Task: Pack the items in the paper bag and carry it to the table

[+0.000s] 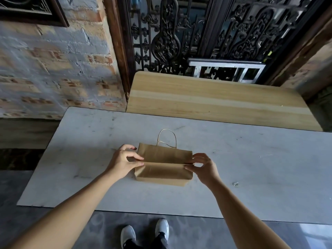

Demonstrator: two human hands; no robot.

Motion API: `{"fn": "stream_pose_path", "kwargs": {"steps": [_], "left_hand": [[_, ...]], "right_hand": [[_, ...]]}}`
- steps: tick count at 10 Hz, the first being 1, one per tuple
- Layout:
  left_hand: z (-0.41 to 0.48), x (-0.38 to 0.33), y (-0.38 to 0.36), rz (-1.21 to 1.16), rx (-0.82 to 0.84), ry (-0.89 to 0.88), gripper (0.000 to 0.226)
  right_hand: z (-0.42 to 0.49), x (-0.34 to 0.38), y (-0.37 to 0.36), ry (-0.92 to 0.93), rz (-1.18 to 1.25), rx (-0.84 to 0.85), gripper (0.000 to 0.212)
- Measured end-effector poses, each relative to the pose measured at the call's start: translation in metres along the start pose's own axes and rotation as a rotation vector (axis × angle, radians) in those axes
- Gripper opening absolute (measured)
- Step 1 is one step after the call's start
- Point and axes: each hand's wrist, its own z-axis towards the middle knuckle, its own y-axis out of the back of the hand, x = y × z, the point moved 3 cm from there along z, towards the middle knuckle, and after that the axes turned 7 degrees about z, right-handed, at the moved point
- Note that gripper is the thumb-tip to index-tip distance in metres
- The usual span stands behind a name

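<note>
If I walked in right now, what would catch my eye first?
A flat brown paper bag with twine handles lies mid-way on the grey tabletop, the left hand and right hand pinching its side edges. Behind stands a pale wooden table before black ornate ironwork.

A pale grey, scuffed bench (251, 168) carries a single brown paper bag (164, 164), which lies flat on it and folded across its middle. The left grip (125, 161) pinches the fold at one end and the right grip (203, 167) pinches it at the other, so the bag lies between them. Its twisted paper handle (167, 138) rests on the bench beyond both grips. A light wooden bench (215, 99) butts against the grey one's far edge, well beyond the grips.
</note>
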Motion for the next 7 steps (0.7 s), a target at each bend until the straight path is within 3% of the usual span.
{"fn": "stream_pose_path", "kwargs": {"steps": [3,5,6,7], "left_hand": [[-0.004,-0.02,0.02,0.129,-0.016,-0.033,0.019],[-0.008,-0.055,0.029,0.509,-0.022,-0.23,0.005],[-0.004,-0.08,0.033,0.614,0.007,-0.313,0.008],[0.004,-0.103,0.039,0.672,0.107,-0.238,0.015]], "right_hand": [[-0.006,0.018,0.004,0.071,-0.187,-0.04,0.011],[-0.012,0.047,0.006,0.207,-0.405,0.017,0.01],[-0.012,0.07,0.005,0.16,-0.474,0.045,0.011],[-0.01,0.093,0.007,0.098,-0.495,0.101,0.016]]}}
